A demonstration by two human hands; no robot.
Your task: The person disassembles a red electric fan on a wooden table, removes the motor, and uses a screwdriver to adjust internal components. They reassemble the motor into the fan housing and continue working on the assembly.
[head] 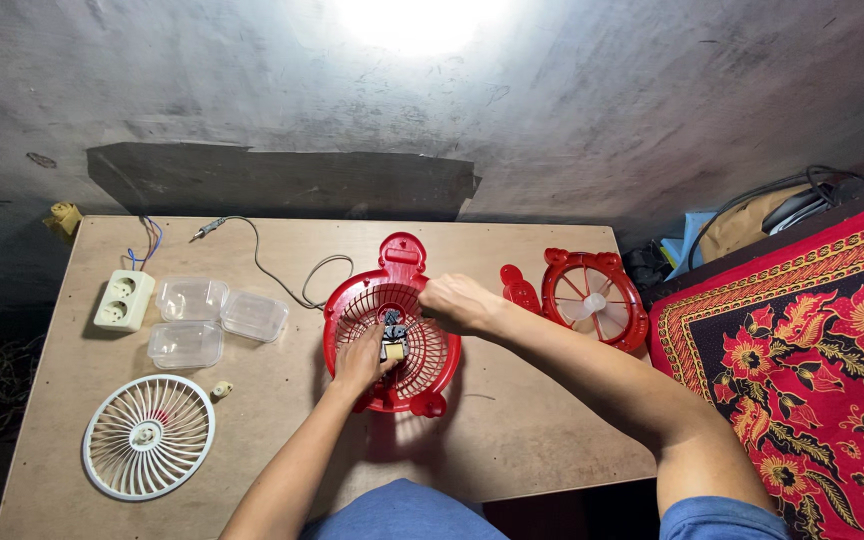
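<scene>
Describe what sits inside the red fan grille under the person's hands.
A small motor with dark and yellow parts sits at the centre of the red fan grille. The left hand and right hand cover its sides and fastenings.

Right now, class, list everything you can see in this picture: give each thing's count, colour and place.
Table: one, light wood, centre.
Red fan housing: one, red grille, table middle, under both hands.
Motor: one, dark, in the housing's centre.
Red fan with blades: one, red with white blades, table's right end.
White fan grille: one, white, front left.
Clear boxes: three, transparent, left.
Socket block: one, cream, far left.
Cable: one, grey, back.
Patterned cloth: one, red floral, right.
Left hand: at the motor.
Right hand: closed above the housing.
</scene>
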